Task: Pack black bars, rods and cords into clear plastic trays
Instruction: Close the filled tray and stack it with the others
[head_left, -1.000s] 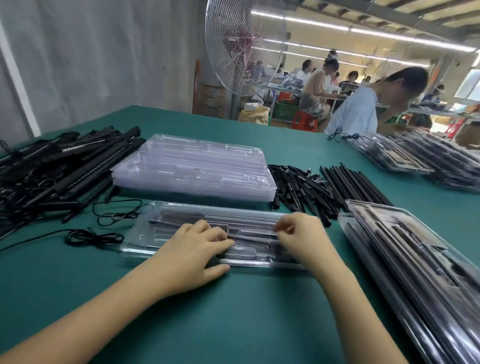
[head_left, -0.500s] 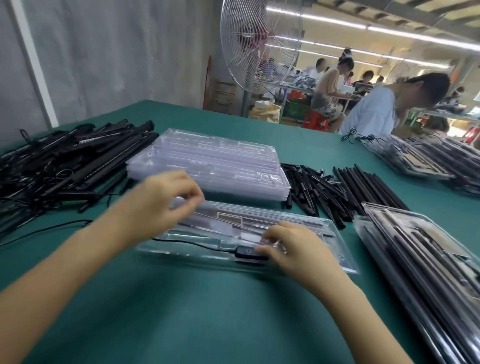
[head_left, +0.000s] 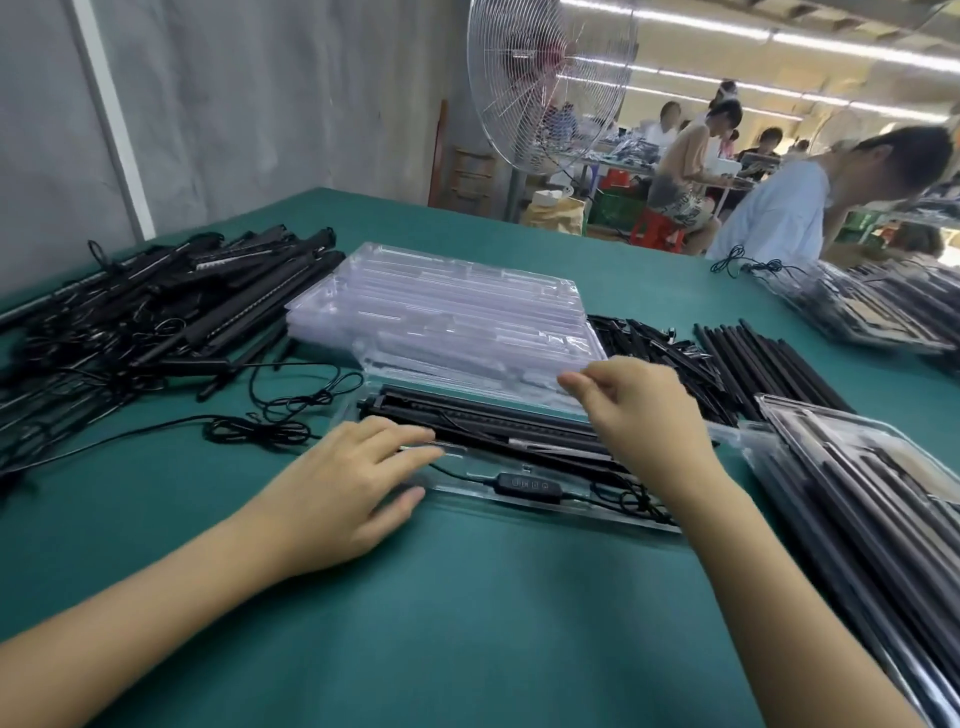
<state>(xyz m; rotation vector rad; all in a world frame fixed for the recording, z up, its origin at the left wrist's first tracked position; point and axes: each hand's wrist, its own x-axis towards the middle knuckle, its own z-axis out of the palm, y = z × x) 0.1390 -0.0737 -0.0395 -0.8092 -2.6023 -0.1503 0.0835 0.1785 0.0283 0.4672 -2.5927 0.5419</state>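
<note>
One filled tray (head_left: 571, 514) lay near the table's (head_left: 467, 623) front edge, bars (head_left: 493, 421) and cord (head_left: 628, 499) inside. Our left hand (head_left: 343, 493) pressed flat on it, our right hand (head_left: 644, 415) seemingly pinched its lid (head_left: 467, 364), and loose bars (head_left: 182, 312) lay unpacked.

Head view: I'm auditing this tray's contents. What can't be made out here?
All in head view:
- Tray right end: behind right hand pinching lid.
- Tray left corner: under left hand.
- Controller button markings: too small.
- Packed stack: cut off by right edge.
</note>
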